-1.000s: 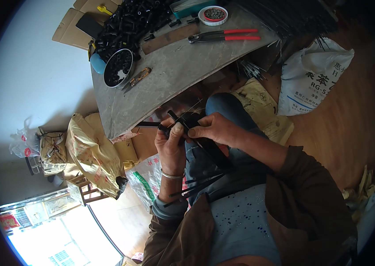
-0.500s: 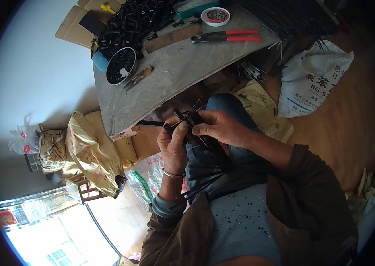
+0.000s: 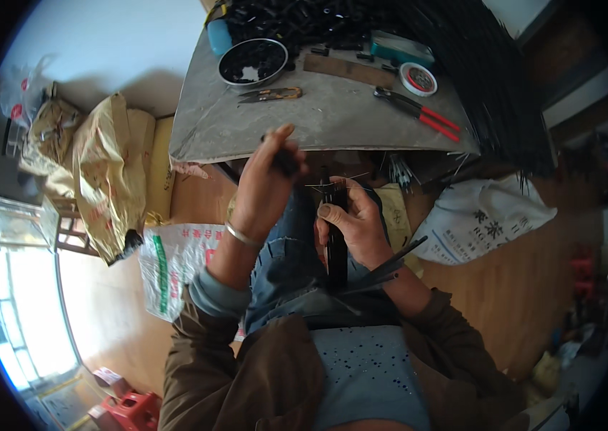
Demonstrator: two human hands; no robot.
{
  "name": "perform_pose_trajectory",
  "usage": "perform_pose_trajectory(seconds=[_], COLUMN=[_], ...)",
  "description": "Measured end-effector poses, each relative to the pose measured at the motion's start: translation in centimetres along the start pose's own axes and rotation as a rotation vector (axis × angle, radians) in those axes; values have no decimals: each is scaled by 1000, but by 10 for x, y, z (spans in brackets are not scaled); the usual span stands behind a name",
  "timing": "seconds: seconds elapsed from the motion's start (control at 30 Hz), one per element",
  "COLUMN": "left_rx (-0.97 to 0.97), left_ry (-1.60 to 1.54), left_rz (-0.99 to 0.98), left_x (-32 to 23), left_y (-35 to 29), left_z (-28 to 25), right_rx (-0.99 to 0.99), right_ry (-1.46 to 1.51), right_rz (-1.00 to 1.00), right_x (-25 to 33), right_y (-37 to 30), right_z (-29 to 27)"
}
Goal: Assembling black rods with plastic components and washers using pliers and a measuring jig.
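To your left on the floor slumps a big crumpled tan-gold sack [image 3: 106, 179] with red print, leaning against a flat cardboard carton [image 3: 154, 169] that stands beside the worktop's [image 3: 318, 118] left edge. Just below it lies a flat white woven sack [image 3: 178, 262] with green and red print, partly under your left elbow. Farther left, by the wall, sits a small white plastic bag [image 3: 20, 93] with a red mark, above what may be more tan packaging. To your right on the wooden floor rests a white woven sack [image 3: 487, 215] with dark print, near the worktop's right corner.
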State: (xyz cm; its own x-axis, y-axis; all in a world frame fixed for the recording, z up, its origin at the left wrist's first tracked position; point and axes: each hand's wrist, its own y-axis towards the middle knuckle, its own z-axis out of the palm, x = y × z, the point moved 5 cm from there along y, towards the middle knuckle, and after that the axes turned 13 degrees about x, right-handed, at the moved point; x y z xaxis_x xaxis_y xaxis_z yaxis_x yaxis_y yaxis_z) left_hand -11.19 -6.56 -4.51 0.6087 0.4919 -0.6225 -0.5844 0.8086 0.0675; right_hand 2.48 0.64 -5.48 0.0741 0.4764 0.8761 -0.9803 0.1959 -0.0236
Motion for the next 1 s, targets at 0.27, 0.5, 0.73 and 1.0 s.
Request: perform_pose_trajectory(seconds=[0.27,0.5,0.73,1.0], left_rx=[354,339,359,288], left_ry=[219,261,240,411], left_rz=[-398,-324,-313,-234], left_x=[9,13,11,7], left_y=[12,15,12,9], left_z=[23,13,12,16], right_rx=[-32,-55,-58,-59], right_ry=[-108,-115,-79,-83], right_rz=[56,46,62,70], right_x=[1,3,-1,-3], right_y=[0,0,1,2], right_z=[6,6,2,0])
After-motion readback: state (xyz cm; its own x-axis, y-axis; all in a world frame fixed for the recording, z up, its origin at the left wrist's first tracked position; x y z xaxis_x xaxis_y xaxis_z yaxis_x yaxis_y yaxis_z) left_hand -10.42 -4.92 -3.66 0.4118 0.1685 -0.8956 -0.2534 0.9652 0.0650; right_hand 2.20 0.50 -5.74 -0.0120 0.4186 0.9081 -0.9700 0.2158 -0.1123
